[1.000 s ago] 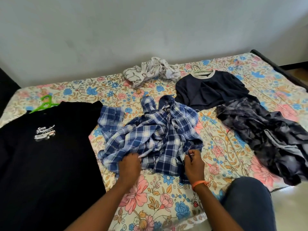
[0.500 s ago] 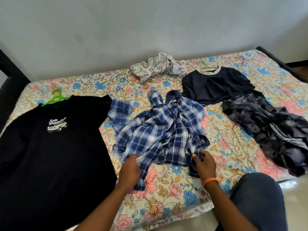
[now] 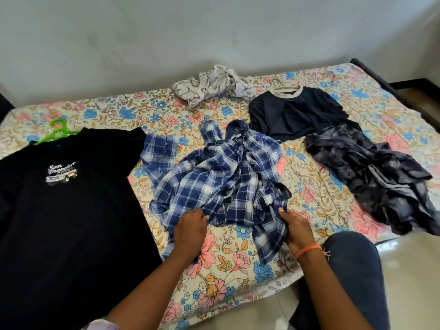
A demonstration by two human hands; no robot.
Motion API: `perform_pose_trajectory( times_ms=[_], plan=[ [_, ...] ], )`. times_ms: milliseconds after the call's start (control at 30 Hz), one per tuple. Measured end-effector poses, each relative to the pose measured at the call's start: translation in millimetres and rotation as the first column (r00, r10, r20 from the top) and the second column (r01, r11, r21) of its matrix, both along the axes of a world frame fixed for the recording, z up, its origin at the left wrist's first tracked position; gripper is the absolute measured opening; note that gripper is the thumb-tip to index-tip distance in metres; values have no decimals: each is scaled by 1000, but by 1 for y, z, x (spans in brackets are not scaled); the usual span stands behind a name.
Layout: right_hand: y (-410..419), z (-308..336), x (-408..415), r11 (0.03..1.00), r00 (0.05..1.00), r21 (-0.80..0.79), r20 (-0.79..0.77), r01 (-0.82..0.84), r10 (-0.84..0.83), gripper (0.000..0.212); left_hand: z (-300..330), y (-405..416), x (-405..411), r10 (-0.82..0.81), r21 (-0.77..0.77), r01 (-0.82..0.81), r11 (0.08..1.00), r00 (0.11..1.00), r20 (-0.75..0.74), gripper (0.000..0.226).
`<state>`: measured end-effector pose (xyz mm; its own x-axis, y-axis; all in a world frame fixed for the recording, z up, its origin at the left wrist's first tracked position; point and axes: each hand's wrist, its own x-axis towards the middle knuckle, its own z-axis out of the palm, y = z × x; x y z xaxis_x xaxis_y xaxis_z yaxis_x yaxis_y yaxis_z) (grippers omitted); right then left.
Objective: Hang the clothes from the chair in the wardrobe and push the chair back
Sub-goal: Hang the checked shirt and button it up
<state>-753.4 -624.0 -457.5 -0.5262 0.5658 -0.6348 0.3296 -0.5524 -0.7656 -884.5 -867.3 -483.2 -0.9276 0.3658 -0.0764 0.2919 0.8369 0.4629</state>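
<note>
A person is leaning over a bed (image 3: 238, 277) covered with a floral sheet, seen from a camera worn on the head. Both bare hands are working on a crumpled blue plaid shirt (image 3: 219, 177) that is lying in the middle of the sheet.

The left hand (image 3: 190, 231) is sitting at the shirt's near edge, around 7 o'clock from the shirt's centre, with its fingers curling into the fabric and gripping a fold. The right hand (image 3: 297, 231), wearing an orange wristband (image 3: 308, 250), is at about 5 o'clock from the shirt's centre; its fingers are bending around the hem and holding it.

A black T-shirt (image 3: 66, 222) with small white lettering on the chest is lying flat at 9 o'clock from the plaid shirt, touching its sleeve. A green hanger (image 3: 57, 132) is poking out of the T-shirt's neck at the far left.

At 12 o'clock, near the wall, a white patterned garment (image 3: 212, 85) is lying bunched up. At 1 o'clock a navy sweater (image 3: 295, 113) with a pale collar is lying on a hanger whose hook is showing above the neck. At 3 o'clock a dark mottled garment (image 3: 381, 177) is lying rumpled, overlapping the sweater's lower edge.

The person's knee, in dark trousers (image 3: 352, 265), is showing at the lower right beside the bed.
</note>
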Motion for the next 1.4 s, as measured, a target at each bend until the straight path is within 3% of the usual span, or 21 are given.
perform_pose_trajectory(
  times_ms=[100, 200, 267, 367, 467, 633, 767, 900, 1000, 1100, 1200, 1400],
  plan=[
    [7, -6, 8, 991, 982, 123, 188, -41, 18, 14, -4, 11, -6, -3, -56, 4, 998, 1000, 27, 17],
    [6, -12, 12, 992, 961, 128, 274, -13, -22, 11, -4, 18, -8, -40, -108, 43, 993, 999, 34, 17],
    [3, -12, 13, 997, 971, 38, 229, 67, -74, 16, -3, 19, -5, -65, -143, 70, 987, 997, 41, 18],
    [-4, -3, 15, 962, 985, -226, 113, 151, -128, 30, 0, 20, 0, -92, -198, 100, 975, 995, 49, 18],
    [-1, 2, 19, 934, 983, -309, 41, 182, -178, 19, 2, 25, -2, -110, -194, 120, 974, 992, 62, 19],
    [5, -9, 28, 964, 977, -185, 131, 189, -166, 9, 4, 31, -2, -77, -215, 95, 972, 993, 92, 17],
    [4, -14, 35, 983, 975, -96, 173, 156, -138, 17, 9, 30, -1, -28, -232, 61, 971, 989, 144, 16],
    [-2, -1, 32, 978, 976, 161, 152, 132, -157, 9, 16, 27, -5, 13, -72, 6, 997, 965, 263, 19],
    [-20, 31, 30, 919, 997, 392, 43, 45, -67, 6, 37, 25, -3, -41, 110, -1, 994, 925, 378, 22],
    [-53, 56, 32, 854, 992, 515, -49, -73, 115, 10, 59, 18, 11, -124, 264, 19, 964, 913, 388, 18],
    [-85, 51, 35, 772, 970, 604, 2, -195, 243, 14, 65, 8, 31, -212, 397, 25, 917, 876, 434, 14],
    [-118, 26, 18, 638, 951, 716, 123, -282, 282, 20, 72, 13, 66, -291, 451, 81, 889, 860, 419, 13]
  ],
)
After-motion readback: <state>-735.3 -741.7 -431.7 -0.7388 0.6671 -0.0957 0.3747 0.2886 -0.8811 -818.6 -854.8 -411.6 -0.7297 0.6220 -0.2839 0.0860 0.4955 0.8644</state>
